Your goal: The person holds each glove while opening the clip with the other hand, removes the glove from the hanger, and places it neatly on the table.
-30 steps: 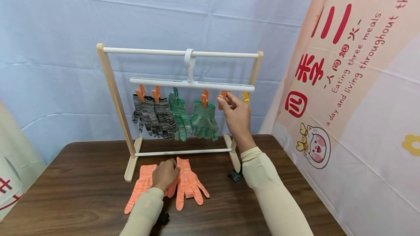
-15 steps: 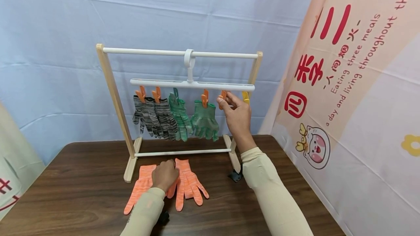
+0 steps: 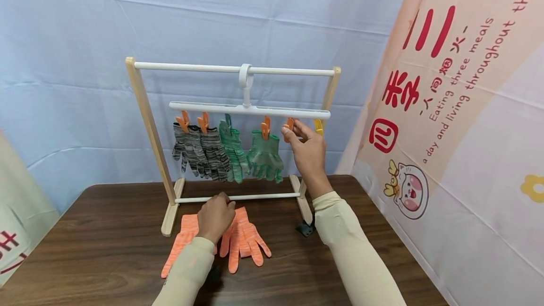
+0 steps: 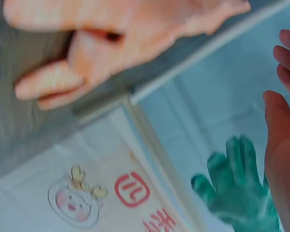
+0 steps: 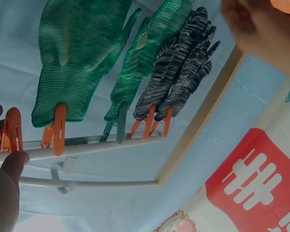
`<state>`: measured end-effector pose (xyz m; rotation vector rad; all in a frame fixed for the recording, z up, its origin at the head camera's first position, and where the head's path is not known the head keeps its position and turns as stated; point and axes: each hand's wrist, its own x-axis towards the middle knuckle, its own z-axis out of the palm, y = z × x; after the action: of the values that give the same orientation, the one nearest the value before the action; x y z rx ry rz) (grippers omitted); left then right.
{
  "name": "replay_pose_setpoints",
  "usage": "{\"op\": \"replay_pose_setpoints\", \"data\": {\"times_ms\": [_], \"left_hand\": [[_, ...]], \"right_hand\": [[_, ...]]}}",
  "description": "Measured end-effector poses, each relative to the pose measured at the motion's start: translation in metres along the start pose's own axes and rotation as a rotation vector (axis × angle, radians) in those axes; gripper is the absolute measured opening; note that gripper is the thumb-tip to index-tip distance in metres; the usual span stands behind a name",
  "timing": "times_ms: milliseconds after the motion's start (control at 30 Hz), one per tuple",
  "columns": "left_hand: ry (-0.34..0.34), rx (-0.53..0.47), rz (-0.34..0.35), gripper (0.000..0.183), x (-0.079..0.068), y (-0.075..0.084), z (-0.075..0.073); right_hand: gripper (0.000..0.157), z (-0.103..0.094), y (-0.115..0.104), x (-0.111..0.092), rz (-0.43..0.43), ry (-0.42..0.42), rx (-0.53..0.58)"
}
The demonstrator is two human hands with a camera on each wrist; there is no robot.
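My right hand [image 3: 309, 152] pinches an orange clothespin [image 3: 289, 123] near the right end of the white hanger [image 3: 212, 107]. In the right wrist view thumb and fingers lie on either side of that clothespin [image 5: 12, 131]. My left hand [image 3: 216, 216] is over the table by two orange knit gloves [image 3: 245, 235], partly covering them in the head view. The left wrist view shows the left thumb [image 4: 279, 121] apart from the fingers, with nothing between. Grey striped gloves [image 3: 187, 148] and green gloves [image 3: 265, 157] hang from clothespins on the hanger.
The hanger hooks over the top bar of a wood-and-white rack [image 3: 146, 126] standing on the brown table [image 3: 106, 221]. A yellow clothespin [image 3: 318, 125] is at the hanger's right end. A small black object [image 3: 305, 228] lies beside the rack's right foot.
My left hand has moved up and slightly away from me, off the orange gloves, toward the rack's lower bar. The right hand stays on the orange clothespin.
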<state>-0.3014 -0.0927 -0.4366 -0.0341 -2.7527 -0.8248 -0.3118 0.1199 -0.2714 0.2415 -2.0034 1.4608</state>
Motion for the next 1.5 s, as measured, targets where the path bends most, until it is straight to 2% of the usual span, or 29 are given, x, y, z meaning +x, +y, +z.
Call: {"op": "replay_pose_setpoints", "data": {"times_ms": [133,367,500,633,967,1233,1500], "left_hand": [[-0.003,-0.099,0.009,0.024,0.000,0.018,-0.014],[0.043,-0.224,0.094,0.024,0.006,0.049,-0.038],[0.035,-0.322,0.127,0.025,0.009,0.060,-0.050],[0.043,-0.376,0.159,0.024,0.012,0.065,-0.058],[0.081,-0.414,0.188,0.023,0.018,0.072,-0.066],[0.119,-0.354,0.248,0.024,0.025,0.077,-0.076],[0.135,-0.321,0.268,0.025,0.030,0.079,-0.081]], "right_hand": [[0.048,-0.001,0.001,0.001,0.009,-0.007,0.000],[0.049,-0.003,0.002,0.001,0.013,-0.006,0.013],[0.049,-0.003,0.003,-0.001,0.011,-0.019,0.001],[0.048,-0.003,0.004,-0.001,0.004,-0.024,0.001],[0.047,-0.003,0.004,0.000,0.007,-0.022,-0.002],[0.044,-0.004,0.002,0.000,0.025,-0.046,-0.005],[0.039,-0.004,0.003,0.000,0.003,-0.060,-0.033]]}}
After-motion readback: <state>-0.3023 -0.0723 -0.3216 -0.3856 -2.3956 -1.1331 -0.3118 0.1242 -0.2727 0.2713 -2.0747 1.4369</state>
